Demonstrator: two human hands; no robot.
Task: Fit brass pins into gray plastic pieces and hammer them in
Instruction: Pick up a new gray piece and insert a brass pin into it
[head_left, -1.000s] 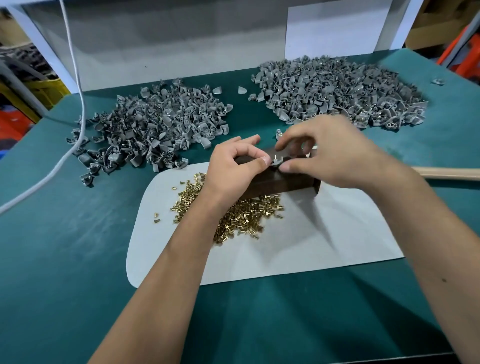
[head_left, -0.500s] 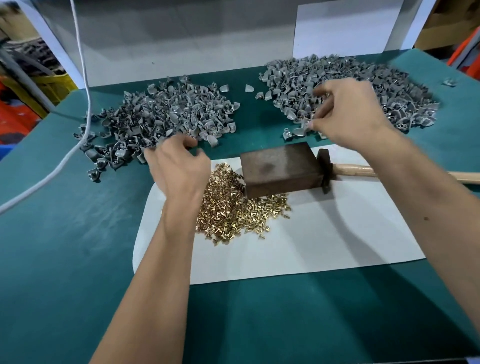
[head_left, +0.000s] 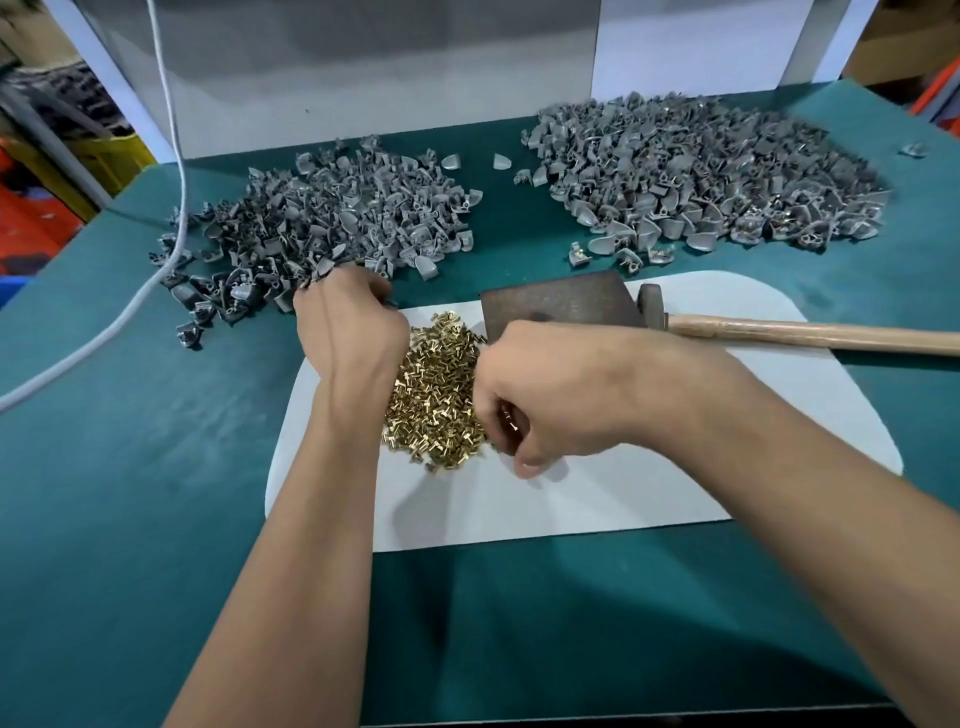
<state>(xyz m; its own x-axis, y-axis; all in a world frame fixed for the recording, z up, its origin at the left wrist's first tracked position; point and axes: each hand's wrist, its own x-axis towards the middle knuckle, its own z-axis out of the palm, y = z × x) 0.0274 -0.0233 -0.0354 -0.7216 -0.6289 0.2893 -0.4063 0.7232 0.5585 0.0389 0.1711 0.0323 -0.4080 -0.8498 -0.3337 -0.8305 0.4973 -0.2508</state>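
Note:
A heap of brass pins (head_left: 434, 395) lies on a white mat (head_left: 623, 499). My right hand (head_left: 550, 395) sits on the heap's right side, fingers curled, pinching a few pins that show between its fingers. My left hand (head_left: 348, 322) is at the near edge of the left pile of gray plastic pieces (head_left: 322, 218), its fingers curled down around a gray piece at the pile's rim. A dark metal block (head_left: 556, 304) stands on the mat behind the pins. The hammer (head_left: 805, 335) lies beside it, head against the block and wooden handle pointing right.
A second, larger pile of gray pieces (head_left: 701, 171) lies at the back right on the green table cover (head_left: 130, 467). A white cable (head_left: 179, 208) runs down across the left side. A white panel (head_left: 363, 67) closes the back of the table.
My right hand came down from the right pile to the brass pins and closed on some. My left hand reached forward into the left pile's near edge.

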